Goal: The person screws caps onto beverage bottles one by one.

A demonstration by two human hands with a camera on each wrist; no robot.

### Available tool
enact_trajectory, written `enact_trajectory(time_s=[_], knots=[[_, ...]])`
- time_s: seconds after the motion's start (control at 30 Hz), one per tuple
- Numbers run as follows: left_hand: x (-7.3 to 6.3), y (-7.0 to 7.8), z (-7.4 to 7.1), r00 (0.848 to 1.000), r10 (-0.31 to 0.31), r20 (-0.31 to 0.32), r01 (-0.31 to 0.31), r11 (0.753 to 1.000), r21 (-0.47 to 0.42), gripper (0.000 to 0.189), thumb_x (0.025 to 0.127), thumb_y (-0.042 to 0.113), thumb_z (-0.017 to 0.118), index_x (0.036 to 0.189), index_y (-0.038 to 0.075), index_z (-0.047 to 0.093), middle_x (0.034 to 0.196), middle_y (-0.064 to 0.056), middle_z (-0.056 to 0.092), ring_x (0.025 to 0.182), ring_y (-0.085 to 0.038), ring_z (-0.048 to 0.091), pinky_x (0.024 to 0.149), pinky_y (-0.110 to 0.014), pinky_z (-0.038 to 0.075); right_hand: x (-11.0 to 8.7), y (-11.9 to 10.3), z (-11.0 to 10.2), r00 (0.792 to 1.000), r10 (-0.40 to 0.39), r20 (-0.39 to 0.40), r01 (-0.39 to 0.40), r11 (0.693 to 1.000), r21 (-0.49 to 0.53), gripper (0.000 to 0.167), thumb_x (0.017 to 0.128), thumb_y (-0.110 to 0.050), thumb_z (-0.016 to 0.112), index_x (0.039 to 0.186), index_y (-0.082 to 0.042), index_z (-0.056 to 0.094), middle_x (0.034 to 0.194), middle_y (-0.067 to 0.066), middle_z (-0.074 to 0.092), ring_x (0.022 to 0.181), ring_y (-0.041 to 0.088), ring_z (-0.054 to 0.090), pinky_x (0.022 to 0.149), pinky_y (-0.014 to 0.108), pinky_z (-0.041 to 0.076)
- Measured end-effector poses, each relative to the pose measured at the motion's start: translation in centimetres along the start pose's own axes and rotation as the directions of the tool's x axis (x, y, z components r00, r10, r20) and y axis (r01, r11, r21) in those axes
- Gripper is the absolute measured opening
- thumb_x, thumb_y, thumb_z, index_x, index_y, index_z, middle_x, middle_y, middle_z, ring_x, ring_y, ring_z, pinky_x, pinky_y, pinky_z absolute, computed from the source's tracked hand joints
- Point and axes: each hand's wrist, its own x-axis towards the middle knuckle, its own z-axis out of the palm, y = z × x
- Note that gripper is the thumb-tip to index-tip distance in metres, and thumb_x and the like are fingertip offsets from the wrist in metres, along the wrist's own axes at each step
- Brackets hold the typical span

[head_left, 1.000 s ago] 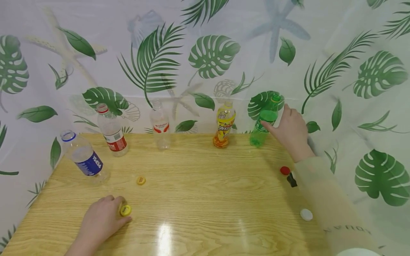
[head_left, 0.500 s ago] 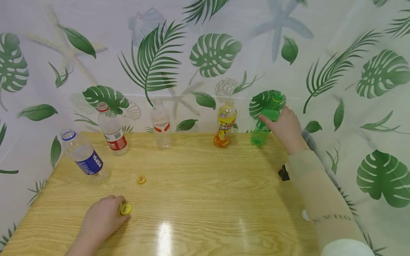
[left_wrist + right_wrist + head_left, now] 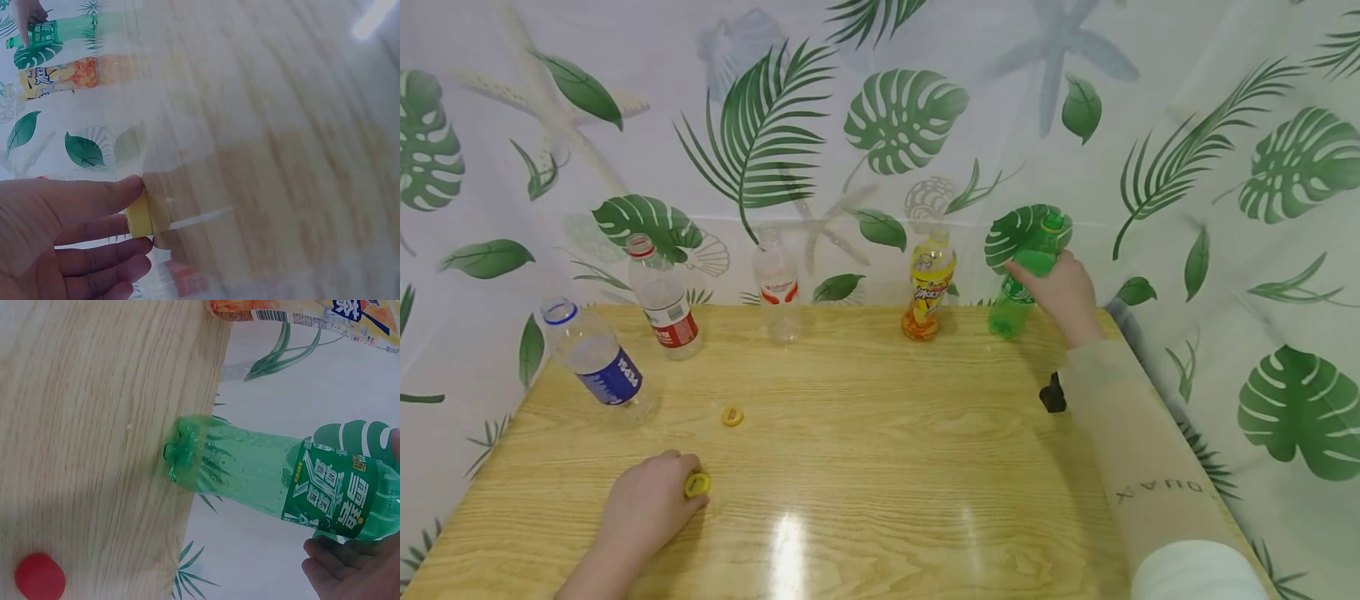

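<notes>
Drawn the right hand in closer to the green bottle over the last second, from a wider spread of thumb and fingers to a closer hold around the upper part, with the thumb across the front. Swung the sleeve inward along with it, so covering, at right of the head view, the red cap and a white cap visible there earlier. Find the red cap now only at lower left of the right wrist view. Barely moved the left hand meanwhile, keeping the yellow cap pinched between thumb and fingertips at lower left of the frame. Judging from this, busy with both hands at once, on bottle and cap, though well apart.

Standing, as far as can be told, on the wooden counter: the green bottle, at upper right of the head view, inside the right hand's grasp and just right of the yellow-labelled bottle without touching it. Too small to tell at the mouth whether capped. Note also, just up and right of the left hand and apart from it, an orange cap; partly behind the sleeve, a black object.
</notes>
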Motion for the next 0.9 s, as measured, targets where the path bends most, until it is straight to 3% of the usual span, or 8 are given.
enact_trajectory(time_s=[0.3, 0.53, 0.9], knots=[[0.2, 0.5, -0.3, 1.0, -0.003, 0.019, 0.002, 1.0, 0.03, 0.027, 0.08, 0.025, 0.093, 0.096, 0.009, 0.079, 0.079, 0.0, 0.067, 0.07, -0.016, 0.062, 0.062, -0.041, 0.054, 0.4, -0.4, 0.4, 1.0, 0.018, -0.019, -0.017, 0.999, 0.03, 0.117, 0.099, -0.07, 0.056, 0.163, 0.016, 0.01, 0.164, 0.043, 0.026, 0.15, 0.06, 0.033, 0.122, 0.068, 0.035], [0.5, 0.8, -0.5, 0.999, -0.012, 0.035, 0.012, 1.0, 0.02, 0.023, 0.08, 0.024, 0.093, 0.084, 0.011, 0.075, 0.073, 0.002, 0.057, 0.067, -0.016, 0.049, 0.058, -0.036, 0.043, 0.6, 0.1, 0.7, 0.996, 0.028, -0.082, -0.024, 0.999, 0.046, 0.106, 0.102, -0.06, 0.06, 0.162, 0.015, 0.018, 0.162, 0.041, 0.034, 0.148, 0.057, 0.039, 0.12, 0.067, 0.038], [0.8, 1.1, -0.9, 1.0, -0.014, 0.026, 0.013, 1.0, 0.011, 0.038, 0.074, 0.018, 0.096, 0.065, 0.015, 0.059, 0.066, 0.003, 0.054, 0.063, -0.017, 0.048, 0.056, -0.035, 0.041, 0.8, 0.3, 0.9, 0.991, 0.026, -0.129, -0.017, 0.998, 0.068, 0.095, 0.098, -0.054, 0.069, 0.156, 0.013, 0.036, 0.153, 0.039, 0.049, 0.138, 0.055, 0.051, 0.113, 0.066, 0.046]])
